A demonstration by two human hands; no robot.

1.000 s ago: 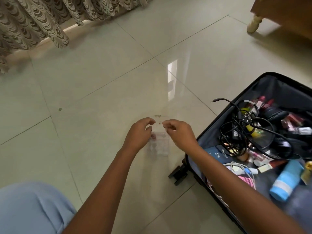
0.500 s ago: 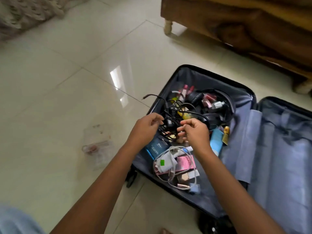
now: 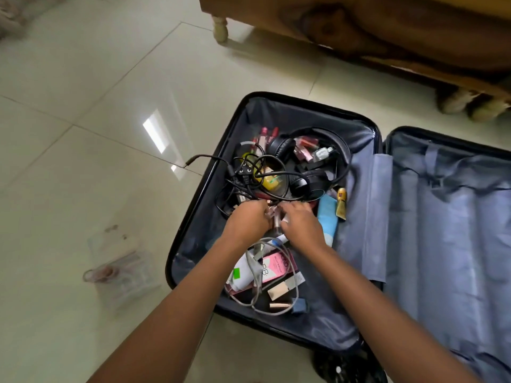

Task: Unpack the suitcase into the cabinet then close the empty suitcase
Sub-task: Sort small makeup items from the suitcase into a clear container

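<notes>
The black suitcase (image 3: 304, 117) lies open on the tiled floor, its empty grey-lined lid half (image 3: 442, 217) on the right. The left half holds black headphones (image 3: 279, 149), tangled black cables (image 3: 240, 175), a blue tube (image 3: 327, 217), a pink box (image 3: 276, 265), a white bottle (image 3: 243, 275) and several small cosmetics. My left hand (image 3: 246, 222) and my right hand (image 3: 301, 225) meet in the middle of the clutter. Both sets of fingers are curled around a small pink tube (image 3: 273, 217) between them. No cabinet is in view.
A clear plastic pouch (image 3: 121, 269) lies on the floor left of the suitcase. Wooden furniture on short legs (image 3: 387, 31) stands beyond the case at the top right. A curtain hem shows at the top left corner. A suitcase wheel (image 3: 340, 366) sits at the near edge.
Both hands let go of the clear pouch on the floor, swung right over the suitcase, then dipped into the clutter and closed around the small pink tube.
</notes>
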